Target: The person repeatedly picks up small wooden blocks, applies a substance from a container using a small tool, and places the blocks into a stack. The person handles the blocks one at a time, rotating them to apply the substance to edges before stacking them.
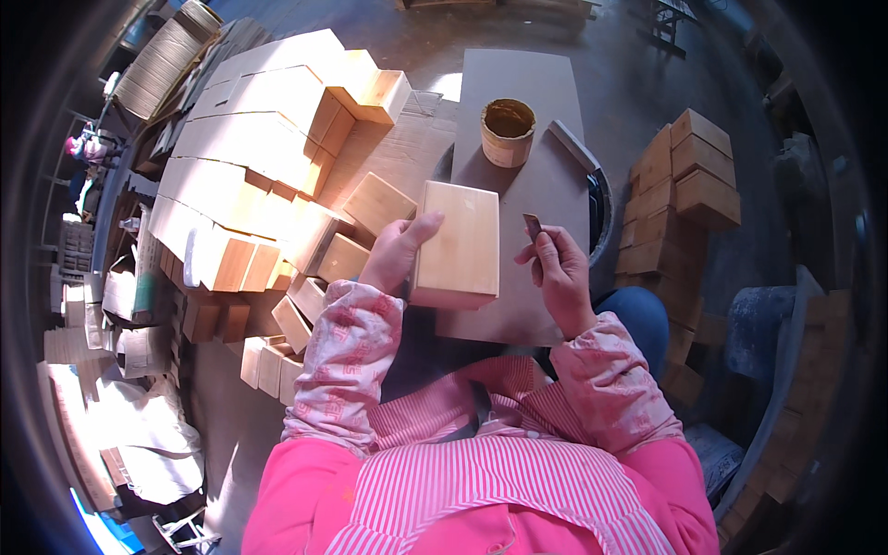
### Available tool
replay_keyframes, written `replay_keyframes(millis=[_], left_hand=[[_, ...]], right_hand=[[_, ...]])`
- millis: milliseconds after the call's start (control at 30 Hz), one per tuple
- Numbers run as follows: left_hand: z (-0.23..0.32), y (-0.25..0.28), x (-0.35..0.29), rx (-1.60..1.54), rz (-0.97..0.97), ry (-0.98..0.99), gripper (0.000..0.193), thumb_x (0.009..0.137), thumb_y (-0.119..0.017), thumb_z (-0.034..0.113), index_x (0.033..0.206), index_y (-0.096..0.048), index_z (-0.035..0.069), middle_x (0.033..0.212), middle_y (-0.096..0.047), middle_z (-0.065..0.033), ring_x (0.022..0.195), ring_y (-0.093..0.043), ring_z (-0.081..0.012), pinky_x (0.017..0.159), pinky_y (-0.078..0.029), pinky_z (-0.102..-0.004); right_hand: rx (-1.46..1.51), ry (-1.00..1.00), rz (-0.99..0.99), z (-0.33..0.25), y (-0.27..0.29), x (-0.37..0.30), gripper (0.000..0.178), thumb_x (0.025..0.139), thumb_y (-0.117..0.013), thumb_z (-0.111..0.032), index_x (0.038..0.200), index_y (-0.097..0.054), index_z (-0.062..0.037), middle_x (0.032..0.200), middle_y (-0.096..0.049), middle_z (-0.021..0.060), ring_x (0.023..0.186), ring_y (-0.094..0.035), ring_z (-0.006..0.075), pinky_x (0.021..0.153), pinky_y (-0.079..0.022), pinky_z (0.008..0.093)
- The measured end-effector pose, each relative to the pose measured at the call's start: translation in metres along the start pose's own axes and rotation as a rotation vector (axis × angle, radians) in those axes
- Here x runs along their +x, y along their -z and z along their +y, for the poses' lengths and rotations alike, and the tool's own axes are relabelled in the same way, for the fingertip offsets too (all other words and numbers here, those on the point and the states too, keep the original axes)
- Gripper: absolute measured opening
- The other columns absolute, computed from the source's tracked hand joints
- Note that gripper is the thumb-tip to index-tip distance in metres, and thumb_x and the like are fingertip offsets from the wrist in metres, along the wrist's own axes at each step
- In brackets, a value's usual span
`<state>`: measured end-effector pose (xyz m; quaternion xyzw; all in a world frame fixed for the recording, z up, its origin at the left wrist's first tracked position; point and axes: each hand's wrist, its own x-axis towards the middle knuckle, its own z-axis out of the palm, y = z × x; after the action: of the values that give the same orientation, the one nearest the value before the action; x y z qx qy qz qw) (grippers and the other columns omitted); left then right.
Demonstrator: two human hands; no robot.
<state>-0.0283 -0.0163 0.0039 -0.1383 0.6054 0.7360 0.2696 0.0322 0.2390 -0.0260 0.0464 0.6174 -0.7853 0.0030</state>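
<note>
The left hand (393, 254) grips a pale wooden box (458, 240). Right of that box, the right hand (560, 273) pinches a small flat piece (532, 225). Beyond the box stands an open tub (507, 153); stacked boxes (245, 143) fill its left, and a brown stack (668, 199) stands well right of the box.

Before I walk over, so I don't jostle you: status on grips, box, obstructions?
Left grip on box. Right grip pinching small flat tool, apart from box. Tub on board beyond, not between them.

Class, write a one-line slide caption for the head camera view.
The left hand holds a box-shaped wooden piece, the right hand a small flat object; an open tub stands beyond.
</note>
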Motion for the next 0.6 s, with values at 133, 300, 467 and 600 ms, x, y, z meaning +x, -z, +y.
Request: replay_keyframes(millis=[133, 300, 467, 600], left_hand=[[-0.001, -0.001, 0.001, 0.006, 0.009, -0.021, 0.066, 0.089, -0.075, 0.049, 0.113, -0.065, -0.011, 0.101, -0.072, -0.0146, 0.085, -0.071, -0.0171, 0.078, -0.057, -0.029], [0.004, -0.003, 0.0, 0.021, 0.011, -0.018, 0.067, 0.089, -0.074, 0.051, 0.112, -0.065, -0.011, 0.1, -0.072, -0.0145, 0.085, -0.071, -0.0169, 0.078, -0.056, -0.0285], [0.006, 0.0, 0.004, 0.006, -0.028, 0.01, 0.066, 0.09, -0.073, 0.051, 0.111, -0.065, -0.011, 0.1, -0.072, -0.015, 0.085, -0.071, -0.0174, 0.078, -0.056, -0.0292], [0.003, -0.002, 0.009, -0.01, -0.052, 0.033, 0.066, 0.091, -0.072, 0.051, 0.112, -0.066, -0.011, 0.101, -0.073, -0.0155, 0.084, -0.071, -0.018, 0.078, -0.056, -0.0304]], right_hand=[[0.017, -0.013, 0.004, 0.001, -0.005, 0.001, 0.022, 0.111, -0.049, -0.021, 0.117, -0.064, -0.0053, 0.082, -0.07, 0.0028, 0.055, -0.044, 0.0004, 0.051, -0.035, 0.0168], [-0.012, 0.011, 0.023, 0.006, -0.01, 0.003, 0.023, 0.111, -0.049, -0.021, 0.119, -0.065, -0.0057, 0.084, -0.07, 0.0033, 0.055, -0.044, 0.0003, 0.051, -0.035, 0.017], [-0.035, 0.056, 0.048, -0.012, -0.002, 0.018, 0.021, 0.109, -0.055, -0.021, 0.121, -0.065, -0.0074, 0.083, -0.064, -0.0018, 0.055, -0.041, 0.0001, 0.051, -0.033, 0.0163], [-0.647, 0.305, 0.131, -0.056, 0.014, 0.066, 0.016, 0.101, -0.064, -0.013, 0.105, -0.07, 0.0005, 0.089, -0.058, 0.0061, 0.074, -0.052, 0.0146, 0.069, -0.045, 0.028]])
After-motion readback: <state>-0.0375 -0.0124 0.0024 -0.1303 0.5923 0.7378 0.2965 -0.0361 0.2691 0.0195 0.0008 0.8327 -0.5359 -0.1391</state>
